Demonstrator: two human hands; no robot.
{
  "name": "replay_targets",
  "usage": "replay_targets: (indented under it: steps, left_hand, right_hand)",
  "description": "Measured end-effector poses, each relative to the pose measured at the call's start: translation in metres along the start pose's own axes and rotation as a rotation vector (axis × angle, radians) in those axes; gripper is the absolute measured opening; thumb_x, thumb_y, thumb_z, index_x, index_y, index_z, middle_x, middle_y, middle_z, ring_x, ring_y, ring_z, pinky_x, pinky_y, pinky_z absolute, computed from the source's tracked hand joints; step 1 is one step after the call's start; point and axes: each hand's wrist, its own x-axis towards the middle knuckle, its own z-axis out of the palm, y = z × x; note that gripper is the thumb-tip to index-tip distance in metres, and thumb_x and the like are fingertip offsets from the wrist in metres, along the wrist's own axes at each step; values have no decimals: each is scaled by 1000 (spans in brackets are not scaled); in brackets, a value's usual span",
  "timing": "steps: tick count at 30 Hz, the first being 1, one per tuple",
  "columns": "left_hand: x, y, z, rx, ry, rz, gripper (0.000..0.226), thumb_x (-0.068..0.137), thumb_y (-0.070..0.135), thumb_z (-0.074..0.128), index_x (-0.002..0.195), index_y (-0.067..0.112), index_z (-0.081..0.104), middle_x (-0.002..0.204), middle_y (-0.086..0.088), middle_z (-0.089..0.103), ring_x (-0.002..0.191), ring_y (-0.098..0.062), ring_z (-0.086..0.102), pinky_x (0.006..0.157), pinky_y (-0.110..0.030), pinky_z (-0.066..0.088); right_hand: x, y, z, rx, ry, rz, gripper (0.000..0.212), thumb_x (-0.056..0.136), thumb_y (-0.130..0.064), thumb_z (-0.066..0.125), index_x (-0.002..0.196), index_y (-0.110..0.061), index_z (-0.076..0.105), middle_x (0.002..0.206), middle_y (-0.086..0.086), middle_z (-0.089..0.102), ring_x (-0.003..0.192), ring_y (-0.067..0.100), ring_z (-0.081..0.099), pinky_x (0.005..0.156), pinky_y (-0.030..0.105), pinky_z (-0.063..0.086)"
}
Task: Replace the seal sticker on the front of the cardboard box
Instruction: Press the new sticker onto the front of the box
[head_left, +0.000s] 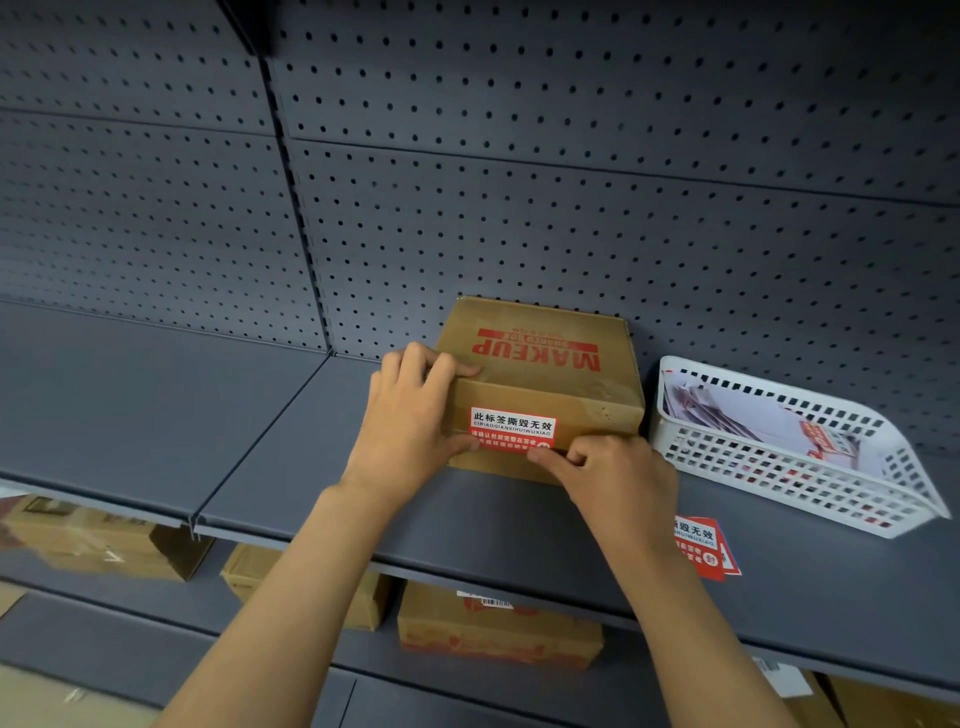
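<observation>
Right hand (618, 483) curled, thumb and forefinger pinched at the lower right edge of the sticker (513, 429); whether paper is caught between them, hard to tell. Left hand (410, 415) clasped over the box's (540, 364) left front corner, fingers on the lid, thumb against the front. Sticker's bottom line partly hidden. Box toward the back of the shelf (291, 467), sticker face forward, long axis left-right, lid print upside down. Basket (779, 457) just right; loose stickers (704, 545) near the shelf's front edge.
</observation>
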Motion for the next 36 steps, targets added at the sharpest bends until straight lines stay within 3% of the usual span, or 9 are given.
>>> replay_targets:
  steps: [3,8,13,17,19,23,28,32,36]
  left_hand:
    - [1,-1,0,-2,-9,3,85,49,40,95,123,25,56,110,-3,47,105,-24,40,86,-33,37]
    - [1,-3,0,-1,-19,8,84,50,35,95,124,25,56,110,-4,48,104,-22,38,86,-34,35]
    - [0,-2,-6,14,-44,25,85,51,33,95,127,23,56,111,-4,47,106,-24,40,86,-33,32]
    - [-1,4,-8,4,-59,-8,88,49,51,91,126,25,55,113,-1,46,107,-24,41,89,-33,35]
    - [-1,7,-8,-10,-37,-23,82,55,59,85,123,25,56,110,-1,47,104,-22,41,88,-33,36]
    - [0,6,-8,-4,-27,-14,61,71,48,82,122,26,57,108,1,46,104,-24,43,88,-37,39]
    - [2,4,-11,-6,-68,-8,60,72,42,83,123,27,56,108,3,43,104,-21,41,89,-38,39]
    - [5,15,-14,-50,-43,-72,62,68,63,76,116,29,57,105,9,39,101,-18,40,86,-33,35]
    - [6,24,-12,-55,3,-128,61,67,68,73,111,27,59,102,8,42,101,-20,44,87,-35,43]
  right_hand:
    - [0,5,-3,-20,14,-5,56,69,-70,71,47,-19,64,40,-4,55,38,16,51,44,19,28]
    - [-2,11,-4,-22,-3,33,59,72,-76,62,53,-20,67,46,-3,59,45,17,57,48,27,49]
    - [-3,15,-7,-27,-10,29,56,74,-72,65,53,-20,67,46,-3,60,46,16,57,49,26,49]
    - [-3,8,-9,4,21,-74,54,73,-67,70,47,-19,64,40,-6,55,37,11,44,43,15,26]
    - [0,0,-9,19,25,-85,58,73,-71,66,47,-19,63,40,-6,55,37,12,48,44,14,19]
    - [6,-2,-11,-2,43,-26,59,73,-70,69,45,-18,63,37,-8,40,36,12,37,45,15,15]
    - [4,14,-17,-13,50,-11,56,71,-68,72,46,-19,63,37,-5,51,39,13,38,46,17,20]
    - [9,6,-19,32,76,-47,54,73,-68,70,48,-20,65,39,-5,53,38,13,39,45,18,24]
    - [16,-10,-12,43,42,-66,60,78,-73,60,55,-19,70,46,-3,60,43,18,57,46,25,45]
